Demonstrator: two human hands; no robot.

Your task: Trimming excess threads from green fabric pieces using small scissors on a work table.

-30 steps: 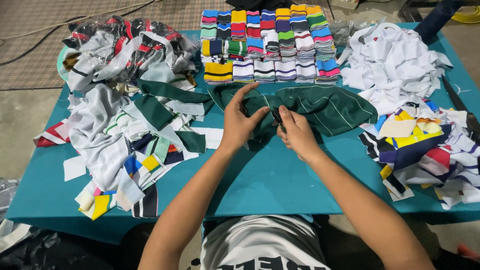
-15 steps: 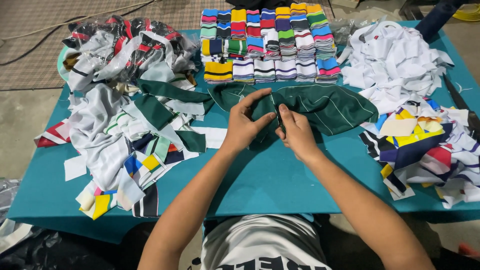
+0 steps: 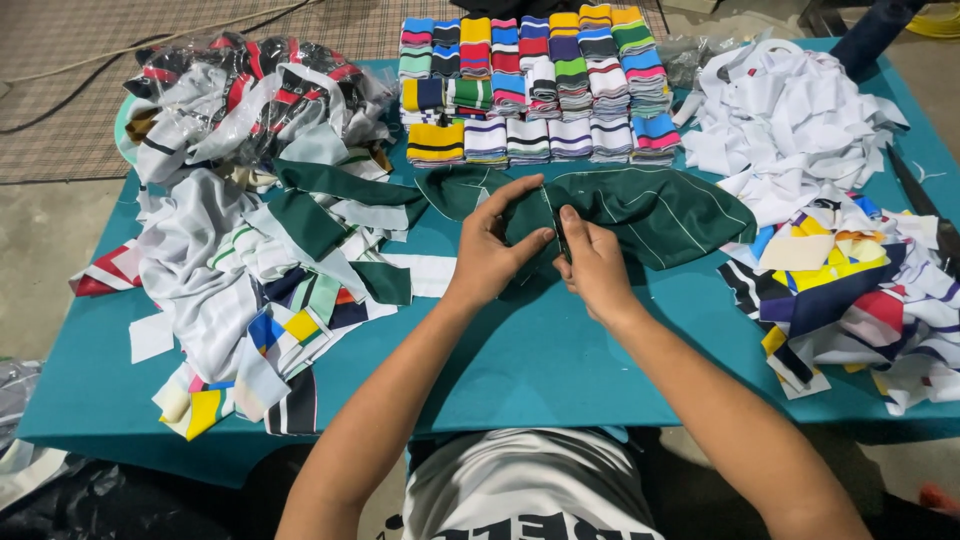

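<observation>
A dark green striped piece of cloth (image 3: 660, 205) lies across the middle of the teal table (image 3: 540, 360). My left hand (image 3: 495, 250) pinches its near edge between thumb and fingers. My right hand (image 3: 590, 262) grips the same edge just to the right, with a thin dark tool between the fingers, pressed to the cloth. What kind of tool it is I cannot tell. The two hands almost touch.
Neat stacks of folded striped knit bands (image 3: 530, 85) stand at the back. A heap of white scraps (image 3: 790, 120) lies back right, colourful scraps (image 3: 860, 290) at right, mixed grey and green pieces (image 3: 250, 270) at left, bagged cloth (image 3: 250, 95) back left.
My left hand has spread its fingers higher over the green cloth and both hands have shifted slightly along its edge. The piles have not moved.
</observation>
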